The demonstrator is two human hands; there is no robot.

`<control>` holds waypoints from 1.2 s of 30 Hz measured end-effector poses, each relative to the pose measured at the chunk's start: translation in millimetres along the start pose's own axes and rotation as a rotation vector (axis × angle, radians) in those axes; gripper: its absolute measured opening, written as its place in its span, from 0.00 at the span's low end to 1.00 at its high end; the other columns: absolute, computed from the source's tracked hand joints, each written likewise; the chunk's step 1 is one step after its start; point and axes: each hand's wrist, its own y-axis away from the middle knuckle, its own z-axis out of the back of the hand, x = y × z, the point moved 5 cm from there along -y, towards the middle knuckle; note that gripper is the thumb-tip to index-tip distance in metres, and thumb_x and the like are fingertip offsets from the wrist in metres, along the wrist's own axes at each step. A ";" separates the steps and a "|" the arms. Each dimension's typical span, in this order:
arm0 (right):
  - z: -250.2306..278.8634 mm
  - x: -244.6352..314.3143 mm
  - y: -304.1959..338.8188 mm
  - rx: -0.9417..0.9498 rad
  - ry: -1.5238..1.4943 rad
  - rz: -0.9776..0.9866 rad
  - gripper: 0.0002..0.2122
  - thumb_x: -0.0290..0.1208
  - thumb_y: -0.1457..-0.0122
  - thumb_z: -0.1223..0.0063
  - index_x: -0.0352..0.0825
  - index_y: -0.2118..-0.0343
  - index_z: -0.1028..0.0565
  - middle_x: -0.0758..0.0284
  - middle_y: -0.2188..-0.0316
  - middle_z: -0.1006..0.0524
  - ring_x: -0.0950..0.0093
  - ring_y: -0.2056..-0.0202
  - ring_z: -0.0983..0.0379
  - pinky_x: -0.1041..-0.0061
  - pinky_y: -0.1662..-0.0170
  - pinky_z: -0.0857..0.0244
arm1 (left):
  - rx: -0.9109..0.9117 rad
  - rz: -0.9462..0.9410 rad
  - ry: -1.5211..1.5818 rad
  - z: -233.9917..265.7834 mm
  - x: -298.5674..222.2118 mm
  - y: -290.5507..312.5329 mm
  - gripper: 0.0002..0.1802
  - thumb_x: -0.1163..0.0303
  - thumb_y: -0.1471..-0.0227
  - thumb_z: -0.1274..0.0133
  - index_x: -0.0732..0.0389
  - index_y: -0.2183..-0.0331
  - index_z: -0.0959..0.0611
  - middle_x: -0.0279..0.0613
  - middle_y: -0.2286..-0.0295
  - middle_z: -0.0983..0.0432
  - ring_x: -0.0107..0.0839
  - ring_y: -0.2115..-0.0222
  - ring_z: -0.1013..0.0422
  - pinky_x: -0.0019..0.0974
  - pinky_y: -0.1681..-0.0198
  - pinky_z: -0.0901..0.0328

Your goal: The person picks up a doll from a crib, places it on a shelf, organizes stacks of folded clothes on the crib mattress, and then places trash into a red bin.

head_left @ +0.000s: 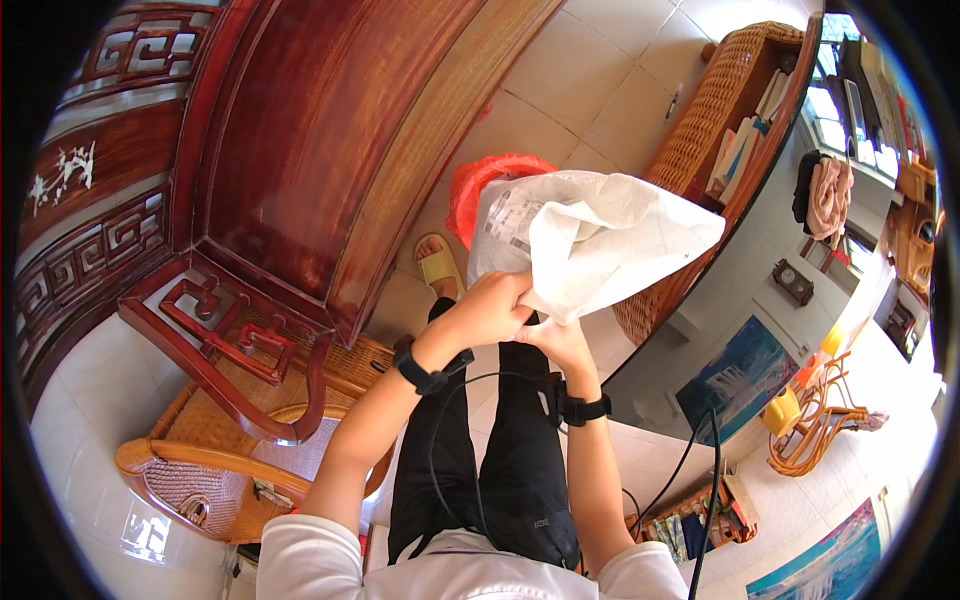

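In front of my body I hold a white plastic bag [640, 245] by its near end. The bag is creased, with faded print on its left side, and it spreads out away from me to the right. My left hand [492, 308] is closed on a gathered corner of it, fingers bent. Close beside it, my right hand [560, 342] pinches the same gathered part from below. The fingertips of both hands are partly hidden in the folds. Past the white bag, a red plastic bag [465, 195] stands low near the floor, partly covered by it.
A red-brown wooden bench [290, 130] with carved panels rises on the left, a wicker chair [225, 470] below it. To the right stands a glossy reflecting tabletop [660, 370] over a woven shelf [690, 120] holding books. Black cables [712, 480] hang by my right arm.
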 end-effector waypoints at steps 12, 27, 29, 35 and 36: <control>35.6 15.7 -4.2 -0.498 -0.022 -0.103 0.12 0.23 0.50 0.52 0.26 0.61 0.32 0.64 0.64 0.29 0.76 0.62 0.34 0.79 0.58 0.43 | -0.332 -0.176 0.130 90.7 30.2 -18.4 0.36 0.69 0.74 0.35 0.62 0.58 0.32 0.37 0.65 0.32 0.22 0.68 0.34 0.27 0.65 0.38; 43.0 21.5 -6.8 -0.381 -0.823 -0.485 0.22 0.37 0.48 0.55 0.28 0.53 0.40 0.60 0.56 0.34 0.70 0.56 0.36 0.73 0.54 0.42 | 0.041 0.203 0.605 69.4 79.8 -3.2 0.22 0.67 0.56 0.50 0.67 0.58 0.32 0.41 0.66 0.30 0.26 0.66 0.33 0.29 0.63 0.38; 37.7 32.3 -7.8 -0.232 -0.495 -0.414 0.22 0.32 0.50 0.50 0.27 0.54 0.40 0.64 0.59 0.33 0.74 0.57 0.38 0.76 0.55 0.44 | -0.033 0.188 0.556 72.5 86.5 1.3 0.22 0.67 0.56 0.50 0.68 0.59 0.32 0.41 0.66 0.29 0.26 0.67 0.33 0.28 0.63 0.38; 23.3 30.0 -1.0 0.005 0.289 -0.195 0.07 0.20 0.52 0.57 0.27 0.70 0.30 0.54 0.76 0.28 0.67 0.72 0.30 0.76 0.68 0.39 | -0.122 0.383 0.708 73.7 103.0 22.9 0.19 0.70 0.55 0.52 0.69 0.60 0.30 0.45 0.66 0.29 0.29 0.66 0.32 0.31 0.62 0.37; 20.0 33.8 2.8 0.077 0.298 -0.013 0.10 0.15 0.58 0.59 0.27 0.70 0.30 0.51 0.74 0.30 0.59 0.69 0.31 0.74 0.66 0.39 | -0.118 0.384 0.708 74.8 106.2 24.9 0.19 0.70 0.55 0.52 0.69 0.60 0.30 0.45 0.66 0.29 0.29 0.66 0.32 0.31 0.62 0.37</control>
